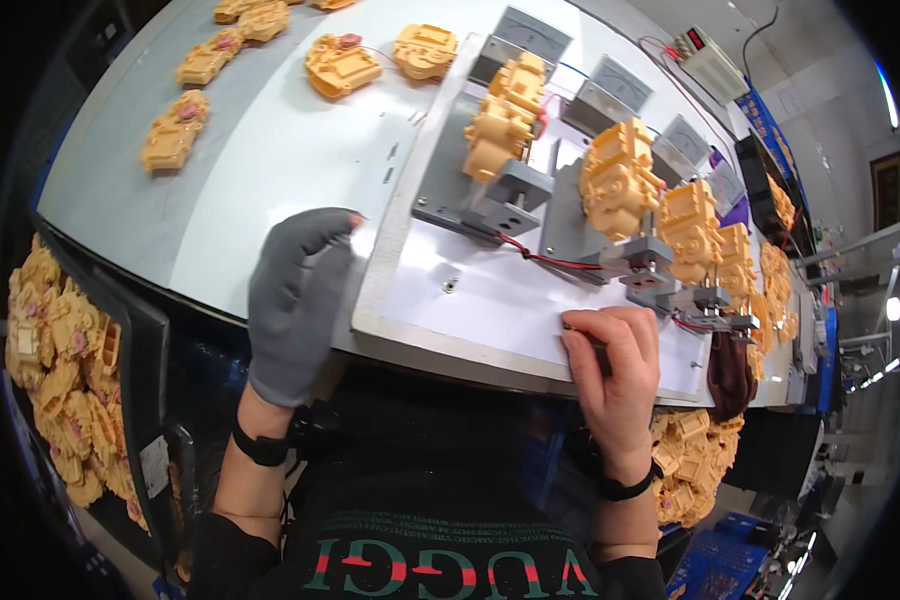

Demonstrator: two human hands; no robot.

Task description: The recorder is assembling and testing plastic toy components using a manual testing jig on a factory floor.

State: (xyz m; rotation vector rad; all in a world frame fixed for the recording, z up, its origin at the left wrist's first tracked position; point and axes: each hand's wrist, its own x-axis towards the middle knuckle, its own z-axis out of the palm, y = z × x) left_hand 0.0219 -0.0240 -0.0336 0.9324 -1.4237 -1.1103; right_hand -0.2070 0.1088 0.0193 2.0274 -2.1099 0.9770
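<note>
My left hand, in a grey glove with a bare fingertip showing, rests beside the left edge of the white fixture board. Its fingers reach loosely forward, and nothing shows in them. At the board's near edge my bare right hand pinches a small toggle switch, mostly covered by the fingertips. Another toggle switch stands on the board to its left. Behind the hands, yellow plastic gear housings are mounted upright on grey metal clamps, with red and black wires running between the clamps.
Panel meters line the board's far side, with a power supply beyond. Loose yellow housings lie on the white table. Full bins flank me, one with housings at left, another pile at right.
</note>
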